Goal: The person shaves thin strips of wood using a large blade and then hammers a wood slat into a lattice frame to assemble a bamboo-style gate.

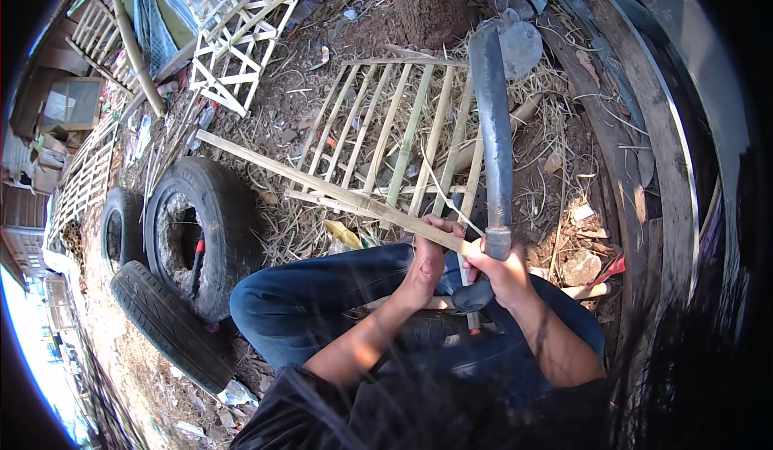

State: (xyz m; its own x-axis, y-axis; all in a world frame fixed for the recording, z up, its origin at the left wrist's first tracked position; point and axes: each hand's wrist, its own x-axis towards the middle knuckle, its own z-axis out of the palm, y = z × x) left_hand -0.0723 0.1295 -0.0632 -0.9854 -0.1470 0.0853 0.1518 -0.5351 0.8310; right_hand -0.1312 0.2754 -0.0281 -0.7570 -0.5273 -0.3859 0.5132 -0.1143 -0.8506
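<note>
A long, pale bamboo strip (314, 184) slants from the far left down to my two hands, above my lap. My left hand (427, 261) is closed around it near its lower right end, fingers curled over the edge. My right hand (503, 273) grips a machete (493, 120) near its metal collar. The long dark blade points away from me, almost upright in the view. The strip's near end meets my right thumb; whether that hand pinches it too is unclear. Beyond the hands lies a flat bamboo slat panel (407, 128).
Old tyres (213, 233) lie to my left, one with a red-and-black tool in it. White lattice frames (233, 63) stand at the far left, a tree trunk (432, 3) at the back. Weathered planks (600, 128) line the right. Shavings litter the soil.
</note>
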